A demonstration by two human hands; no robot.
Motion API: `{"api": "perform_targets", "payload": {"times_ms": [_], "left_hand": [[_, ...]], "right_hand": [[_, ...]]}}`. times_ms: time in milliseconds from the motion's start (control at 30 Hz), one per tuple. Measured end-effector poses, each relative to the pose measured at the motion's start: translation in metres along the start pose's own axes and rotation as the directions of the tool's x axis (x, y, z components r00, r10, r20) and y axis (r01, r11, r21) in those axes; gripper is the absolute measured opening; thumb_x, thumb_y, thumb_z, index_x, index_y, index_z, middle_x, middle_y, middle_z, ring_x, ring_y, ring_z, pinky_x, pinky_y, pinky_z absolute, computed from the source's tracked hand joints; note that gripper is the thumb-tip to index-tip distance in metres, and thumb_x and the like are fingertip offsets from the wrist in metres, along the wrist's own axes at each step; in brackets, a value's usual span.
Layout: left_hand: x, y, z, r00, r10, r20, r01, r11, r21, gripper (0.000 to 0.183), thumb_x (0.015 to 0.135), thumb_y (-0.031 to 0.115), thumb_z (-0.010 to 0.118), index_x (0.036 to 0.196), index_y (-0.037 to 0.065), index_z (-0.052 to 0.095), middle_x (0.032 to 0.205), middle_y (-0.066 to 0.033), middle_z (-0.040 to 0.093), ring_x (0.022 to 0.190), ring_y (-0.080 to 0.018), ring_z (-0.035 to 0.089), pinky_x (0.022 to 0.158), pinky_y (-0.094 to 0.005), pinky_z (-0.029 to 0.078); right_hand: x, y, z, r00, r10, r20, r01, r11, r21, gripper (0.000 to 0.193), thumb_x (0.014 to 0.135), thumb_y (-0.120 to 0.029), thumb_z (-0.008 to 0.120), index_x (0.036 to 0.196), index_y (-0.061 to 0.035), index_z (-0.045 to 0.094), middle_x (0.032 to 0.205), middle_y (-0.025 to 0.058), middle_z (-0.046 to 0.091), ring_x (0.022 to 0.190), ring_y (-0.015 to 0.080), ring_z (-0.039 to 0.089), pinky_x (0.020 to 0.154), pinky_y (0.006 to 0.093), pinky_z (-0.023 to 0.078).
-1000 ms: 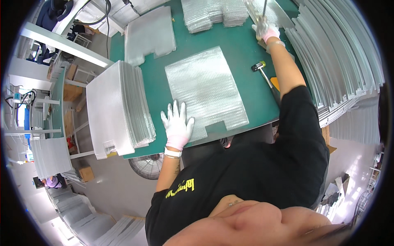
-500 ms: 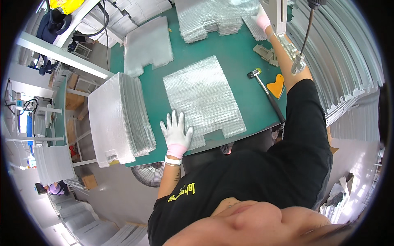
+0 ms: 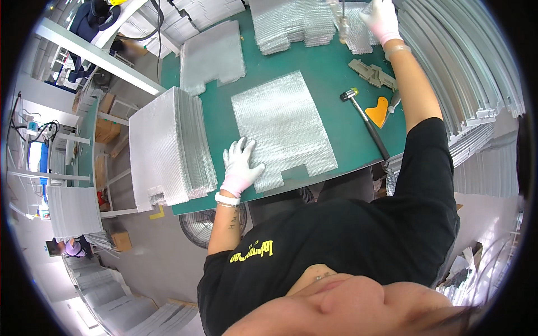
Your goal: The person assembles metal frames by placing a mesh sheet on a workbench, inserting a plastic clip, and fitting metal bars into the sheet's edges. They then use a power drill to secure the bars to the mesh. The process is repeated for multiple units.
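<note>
My left hand [image 3: 241, 167], in a white glove with a pink cuff, rests with fingers spread on the left edge of a silvery mesh sheet [image 3: 284, 126]. The sheet lies flat, a notch cut in its near edge. Far off at the back right is my right hand [image 3: 382, 21], gloved alike, its arm stretched out. Its thumb stands apart from the fingers, whose tips reach the picture's upper edge; nothing shows in its grasp. It is beside and partly over a smaller mesh piece [image 3: 358, 42].
The green table [image 3: 330, 75] bears a tall mesh stack [image 3: 157, 145] at left, more mesh sheets [image 3: 213, 56] behind it, and a mesh pile [image 3: 291, 25] at the back. A hammer [image 3: 367, 124], an orange scraper [image 3: 378, 112] and grey blocks [image 3: 372, 74] lie at right, before long metal strips [image 3: 465, 61].
My right hand has shifted right and turned its fingers upward beside the smaller mesh piece. A post and hanging cord no longer cross my right arm. My left hand stays on the sheet.
</note>
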State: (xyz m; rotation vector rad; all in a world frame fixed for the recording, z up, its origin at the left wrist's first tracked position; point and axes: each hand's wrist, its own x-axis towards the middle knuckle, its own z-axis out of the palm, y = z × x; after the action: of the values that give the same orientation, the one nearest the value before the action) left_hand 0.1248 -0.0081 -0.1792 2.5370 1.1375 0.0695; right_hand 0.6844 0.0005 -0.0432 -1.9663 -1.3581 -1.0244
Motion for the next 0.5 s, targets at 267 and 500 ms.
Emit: {"api": "perform_targets", "payload": {"times_ms": [267,500], "left_hand": [[-0.002,-0.011,0.014,0.997,0.045,-0.057,-0.045,0.999,0.008,0.079,0.076,0.042,0.073,0.146,0.015,0.047,0.156,-0.0172,0.034,0.147,-0.0396,0.024,0.121,-0.0584,0.012],[-0.002,-0.005,0.005,0.999,0.024,-0.026,-0.024,0.999,0.027,0.079,0.076,0.043,0.072,0.145,0.013,0.048,0.155,-0.0176,0.035,0.147,-0.0382,0.025,0.121,-0.0563,0.012]], "right_hand": [[-0.011,-0.033,-0.057,0.989,-0.118,0.089,0.105,0.984,0.143,0.053,0.078,-0.01,0.067,0.128,0.0031,0.054,0.127,0.0261,0.052,0.115,0.0438,0.055,0.098,0.0465,0.049],[-0.014,-0.084,-0.127,0.897,-0.221,0.383,0.227,0.973,0.029,0.05,0.077,-0.008,0.068,0.124,0.003,0.056,0.119,0.0227,0.055,0.112,0.0386,0.056,0.095,0.0446,0.049]]}}
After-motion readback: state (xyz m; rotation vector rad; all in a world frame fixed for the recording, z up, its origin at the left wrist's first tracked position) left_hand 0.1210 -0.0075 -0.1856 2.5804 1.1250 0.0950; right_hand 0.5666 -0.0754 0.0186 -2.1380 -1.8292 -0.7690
